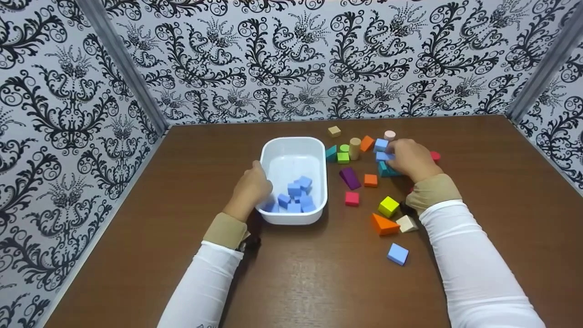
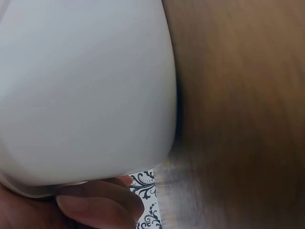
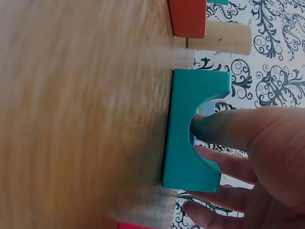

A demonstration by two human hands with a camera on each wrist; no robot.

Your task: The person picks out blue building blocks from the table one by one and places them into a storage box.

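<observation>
My left hand [image 1: 251, 186] grips the left side of a white plastic tub [image 1: 291, 219] holding several light blue blocks [image 1: 294, 189]. In the left wrist view, curled fingers [image 2: 102, 205] press against the tub's rim, while its wall [image 2: 95, 95] fills much of the picture. Over at the right, my right hand [image 1: 412, 159] pinches a light blue block [image 1: 383, 156] behind a teal arch block [image 3: 180, 133]. The thumb reaches across the arch's hollow, and the arch hides most of that blue block in the right wrist view. Another light blue block [image 1: 381, 145] lies just beyond.
Coloured blocks lie around the right hand: a wooden cylinder [image 1: 354, 149], a purple wedge [image 1: 350, 178], a red block [image 1: 352, 198], a yellow cube [image 1: 389, 206], an orange triangle [image 1: 385, 224]. One light blue block [image 1: 398, 254] sits nearer. A patterned wall [image 1: 291, 59] borders the table.
</observation>
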